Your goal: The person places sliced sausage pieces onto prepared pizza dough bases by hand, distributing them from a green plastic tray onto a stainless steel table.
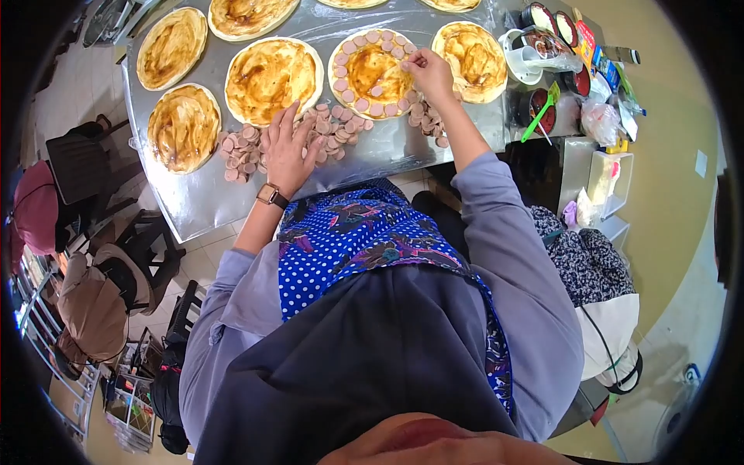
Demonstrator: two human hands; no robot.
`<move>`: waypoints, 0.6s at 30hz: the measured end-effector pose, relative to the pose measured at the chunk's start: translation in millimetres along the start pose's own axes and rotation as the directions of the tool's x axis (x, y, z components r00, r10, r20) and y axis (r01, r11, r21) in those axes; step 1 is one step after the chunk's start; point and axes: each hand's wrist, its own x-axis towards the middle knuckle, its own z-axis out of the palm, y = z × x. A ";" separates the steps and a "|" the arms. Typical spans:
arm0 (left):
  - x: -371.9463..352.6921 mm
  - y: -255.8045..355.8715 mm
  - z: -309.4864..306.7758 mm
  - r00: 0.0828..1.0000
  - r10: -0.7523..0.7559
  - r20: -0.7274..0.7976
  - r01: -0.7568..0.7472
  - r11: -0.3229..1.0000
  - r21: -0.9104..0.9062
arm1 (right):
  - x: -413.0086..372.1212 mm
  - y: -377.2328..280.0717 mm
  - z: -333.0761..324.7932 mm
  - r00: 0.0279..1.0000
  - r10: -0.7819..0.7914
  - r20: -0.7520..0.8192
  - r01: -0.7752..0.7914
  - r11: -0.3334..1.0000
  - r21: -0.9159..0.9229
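Pizza just left of the right hand, with its rim touched.
The right fingers are drawn together; whether one of the slices is gripped cannot be told. The pizza is round, without a long axis, and lies farther from the left hand, which is spread, unclenched, over the pile stretched sideways between the hands. All is borne by a shiny table; sauced bases are crowded beyond the left fingers, with tubs right of the right hand.

Metal table, shiny top — sauce-smeared dough rounds in rows, one bearing a ring of pink sausage slices. Loose slices heaped nearer front edge.
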 end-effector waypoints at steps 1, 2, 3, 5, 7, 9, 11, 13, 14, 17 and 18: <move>-0.3 -0.1 -0.3 1.000 -0.003 -0.007 0.003 1.000 -0.001 | 0.1 -2.6 1.7 0.995 -0.071 -0.075 0.062 0.991 -0.118; -0.9 -0.1 -0.3 1.000 -0.006 -0.014 0.006 1.000 -0.003 | -0.5 -4.6 1.7 0.979 -0.148 -0.139 0.112 0.964 -0.239; -1.8 -0.3 0.3 1.000 -0.006 -0.013 0.006 1.000 -0.004 | -2.1 -5.2 -0.3 0.979 -0.147 -0.139 0.110 0.964 -0.240; -4.0 -2.2 1.8 1.000 -0.015 -0.017 0.015 1.000 -0.006 | -7.9 -5.4 -8.5 0.958 -0.190 -0.216 0.120 0.946 -0.301; -6.6 -4.5 1.7 1.000 -0.027 -0.013 0.027 1.000 0.000 | -22.3 -5.1 -30.4 0.981 -0.137 -0.136 0.090 0.948 -0.305; -7.7 -5.5 0.5 0.999 -0.037 -0.010 0.037 0.999 0.004 | -42.6 -3.4 -48.5 0.995 -0.083 -0.058 0.060 0.947 -0.315; -8.0 -5.1 0.5 0.999 -0.037 -0.020 0.037 0.999 -0.004 | -63.0 5.1 -55.0 0.994 -0.039 0.103 0.084 0.874 -0.480; -8.3 -6.1 2.4 1.000 -0.028 -0.011 0.028 1.000 -0.008 | -74.1 14.5 -51.3 0.989 -0.112 0.092 0.143 0.851 -0.505; -8.2 -6.5 3.1 1.000 -0.022 -0.001 0.022 1.000 -0.008 | -77.3 19.0 -49.8 0.979 -0.187 0.087 0.204 0.825 -0.527; -3.4 -4.0 0.1 1.000 -0.016 0.003 0.016 1.000 -0.003 | -78.6 19.6 -47.9 0.978 -0.208 0.033 0.194 0.833 -0.518; -1.8 -3.8 -0.9 1.000 -0.012 0.003 0.012 1.000 -0.003 | -77.5 20.6 -47.7 0.971 -0.238 -0.013 0.196 0.827 -0.527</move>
